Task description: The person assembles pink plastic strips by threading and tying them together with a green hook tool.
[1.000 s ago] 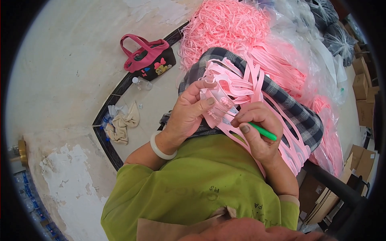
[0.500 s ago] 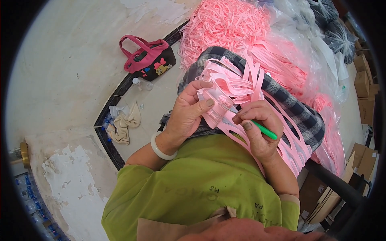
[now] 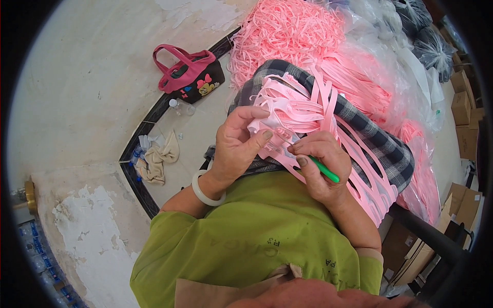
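Since the earlier frame, the right hand (image 3: 336,160) has shifted leftward, closer to the left hand (image 3: 232,149). It grips a slim tool with a bright green handle (image 3: 325,170); its tip is hard to make out. The left hand pinches a soft pale-pink strap piece (image 3: 278,134) above the near-left part of the grey-and-black checked cloth (image 3: 401,163). Good work here probably means pinching close to the tip, keeping the piece taut and making short strokes away from the thumb. Beyond the cloth's far edge lies a tangled heap of thin pink strips (image 3: 287,36).
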`<state>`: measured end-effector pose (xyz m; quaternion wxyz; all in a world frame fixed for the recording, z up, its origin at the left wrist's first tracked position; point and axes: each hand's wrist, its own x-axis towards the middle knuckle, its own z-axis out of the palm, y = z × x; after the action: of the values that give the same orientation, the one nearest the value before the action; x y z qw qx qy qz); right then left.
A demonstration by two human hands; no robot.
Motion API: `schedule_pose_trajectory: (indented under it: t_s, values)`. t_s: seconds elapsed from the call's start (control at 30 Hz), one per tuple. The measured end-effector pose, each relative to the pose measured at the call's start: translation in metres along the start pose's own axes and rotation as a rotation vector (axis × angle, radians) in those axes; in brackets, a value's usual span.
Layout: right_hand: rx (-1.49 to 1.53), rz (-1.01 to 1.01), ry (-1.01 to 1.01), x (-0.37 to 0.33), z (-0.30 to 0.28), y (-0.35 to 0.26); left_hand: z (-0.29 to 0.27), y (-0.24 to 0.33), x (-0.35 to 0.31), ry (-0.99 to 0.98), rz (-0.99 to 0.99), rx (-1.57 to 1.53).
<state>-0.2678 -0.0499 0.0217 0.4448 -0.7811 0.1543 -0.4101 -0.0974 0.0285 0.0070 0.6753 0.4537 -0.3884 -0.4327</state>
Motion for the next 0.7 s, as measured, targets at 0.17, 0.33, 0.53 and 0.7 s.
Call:
schedule_pose_trajectory:
  t_s: [0.17,0.33,0.53,0.7]
  values:
    - [-0.068,-0.031,0.015,0.003,0.006,0.006,0.003,0.002,-0.001,-0.089,0.042,0.133]
    - [-0.162,-0.127,0.094,0.010,0.000,0.015,0.009,0.002,0.004,-0.063,-0.122,-0.103]
    - [-0.257,-0.089,0.374,0.024,-0.029,0.037,0.008,0.001,-0.002,-0.170,-0.489,-0.255]
    - [0.142,0.212,0.265,0.028,-0.045,0.032,0.005,0.006,0.005,-0.289,-0.570,-0.255]
